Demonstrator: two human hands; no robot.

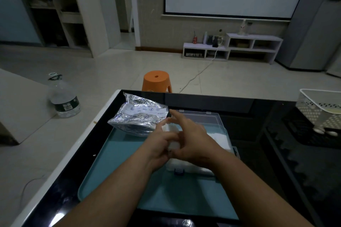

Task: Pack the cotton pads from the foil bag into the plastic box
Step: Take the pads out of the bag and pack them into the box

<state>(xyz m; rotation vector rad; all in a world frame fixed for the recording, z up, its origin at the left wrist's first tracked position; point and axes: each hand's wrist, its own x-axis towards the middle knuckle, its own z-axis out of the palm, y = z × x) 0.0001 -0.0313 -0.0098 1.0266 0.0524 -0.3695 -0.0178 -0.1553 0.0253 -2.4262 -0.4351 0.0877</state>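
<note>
A crumpled silver foil bag (137, 116) lies on the far left of a teal tray (118, 155). To its right stands the clear plastic box (217, 135) with its lid open toward the back; white cotton pads (220, 139) lie inside it. Both hands meet above the box's left part. My left hand (162, 146) grips a small stack of white cotton pads (170, 135). My right hand (193, 140) lies over the same stack, its fingers curled on it and the index finger stretched toward the bag. Much of the box is hidden behind my hands.
The tray sits on a black glossy table (276, 153) with a white left edge. A white perforated basket (321, 108) stands at the far right. On the floor are an orange stool (156, 81) behind the table and a large water bottle (63, 96) to the left.
</note>
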